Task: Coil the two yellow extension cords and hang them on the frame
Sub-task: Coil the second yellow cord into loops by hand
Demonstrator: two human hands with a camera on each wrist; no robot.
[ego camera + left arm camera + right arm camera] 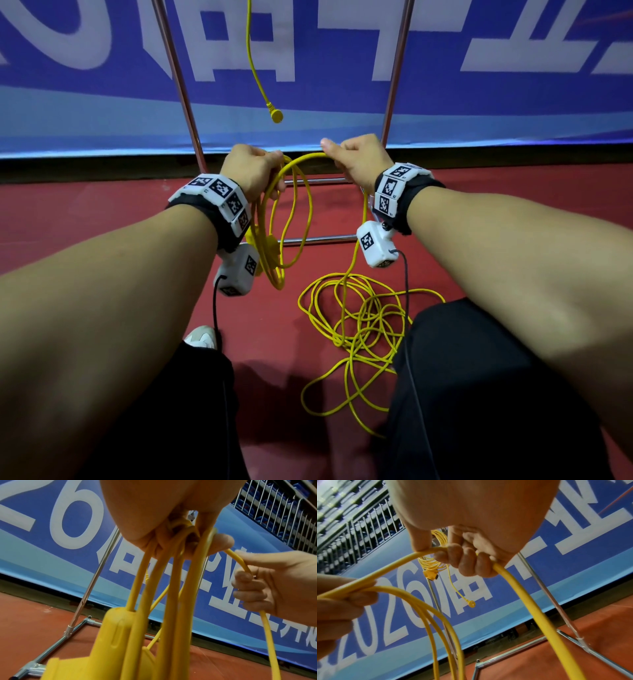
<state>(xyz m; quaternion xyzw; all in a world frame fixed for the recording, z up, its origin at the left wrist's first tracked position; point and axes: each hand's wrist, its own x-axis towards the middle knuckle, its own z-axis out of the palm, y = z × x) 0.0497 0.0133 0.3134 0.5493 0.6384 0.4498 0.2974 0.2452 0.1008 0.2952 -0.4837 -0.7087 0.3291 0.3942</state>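
My left hand (255, 168) grips several hanging loops of a yellow extension cord (274, 240); the cord's yellow socket end (109, 635) dangles under the hand. My right hand (356, 161) grips the same cord (513, 577) a short way to the right, with a short arc of cord between the hands. The cord's loose length lies tangled on the red floor (356, 325). The second yellow cord (435, 561) hangs coiled on the metal frame (181, 99), its plug (275, 114) dangling down.
The frame's base bars (318, 238) lie on the red floor just beyond my hands, and its second upright (394, 85) rises at the right. A blue banner wall (102, 113) stands behind. My dark-trousered knees (462, 394) flank the tangle.
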